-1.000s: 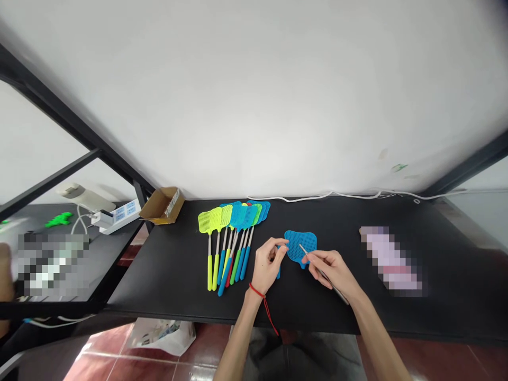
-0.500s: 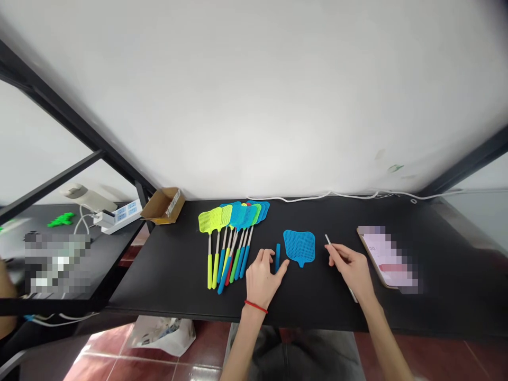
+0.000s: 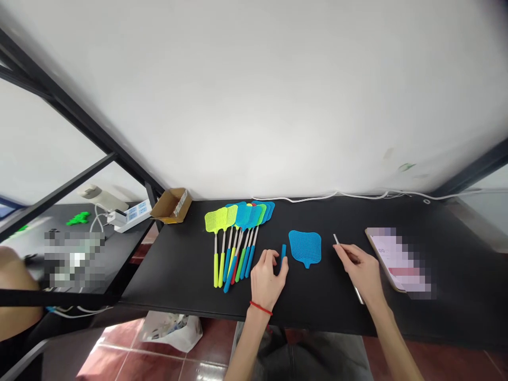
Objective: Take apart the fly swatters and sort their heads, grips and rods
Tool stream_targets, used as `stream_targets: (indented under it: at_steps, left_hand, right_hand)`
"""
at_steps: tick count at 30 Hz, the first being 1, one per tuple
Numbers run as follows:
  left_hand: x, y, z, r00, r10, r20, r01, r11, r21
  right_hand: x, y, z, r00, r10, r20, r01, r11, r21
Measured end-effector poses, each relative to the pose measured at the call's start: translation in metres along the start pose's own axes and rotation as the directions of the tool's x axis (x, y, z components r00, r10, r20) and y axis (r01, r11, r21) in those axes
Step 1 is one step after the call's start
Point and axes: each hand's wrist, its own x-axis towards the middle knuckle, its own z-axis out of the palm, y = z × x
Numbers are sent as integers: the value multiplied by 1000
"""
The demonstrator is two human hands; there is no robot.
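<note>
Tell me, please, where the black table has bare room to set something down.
Bare patches lie right of the phone, between the white cable and the blue swatter head, and between the cardboard box and the front edge of the table. The swatter bunch is crowded; the left hand and blue handle crowd the space beside it.

About nine swatters (image 3: 249,218) overlapping, one loose swatter head (image 3: 305,247), one handle (image 3: 283,251), one rod (image 3: 359,294), one phone (image 3: 391,259), one box (image 3: 172,206)
</note>
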Motion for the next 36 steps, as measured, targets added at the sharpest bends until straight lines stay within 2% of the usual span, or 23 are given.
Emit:
stream_targets:
  at_steps: [4, 8, 11, 14, 17, 19, 21, 26, 31, 36]
  left_hand:
    - [-13, -9, -29, 988, -36, -153, 37, 999, 4]
    - [-20, -33, -64, 945, -113, -307, 159, 979, 128]
    - [-21, -48, -81, 934, -132, -333, 220, 945, 242]
    - [-22, -50, -82, 943, -126, -308, 211, 942, 262]
    - [-24, -33, -66, 978, -75, -195, 112, 976, 187]
    - [-24, -16, -48, 998, -30, -62, 40, 985, 165]
    - [-21, 2, -27, 1000, -14, 21, 10, 982, 186]
    - [-7, 32, 15, 995, 31, 92, -56, 957, 283]
    - [9, 46, 39, 993, 46, 106, -79, 937, 340]
    - [29, 52, 60, 988, 91, 123, -130, 926, 355]
  right_hand:
    - [4, 5, 2, 990, -127, -57, 113, 973, -202]
    - [9, 10, 6, 978, -201, -59, 167, 919, -357]
    - [12, 13, 10, 978, -194, -78, 147, 904, -401]
    - [16, 13, 13, 985, -151, -88, 100, 900, -425]
    - [19, 10, 14, 990, -125, -72, 78, 886, -457]
    - [19, 8, 14, 991, -119, -66, 74, 879, -471]
    - [18, 5, 15, 990, -131, -58, 87, 872, -481]
    - [17, 4, 17, 985, -170, -34, 130, 854, -504]
    - [26, 3, 17, 986, -159, -49, 107, 832, -545]
    - [48, -5, 19, 997, -68, -24, 37, 766, -642]
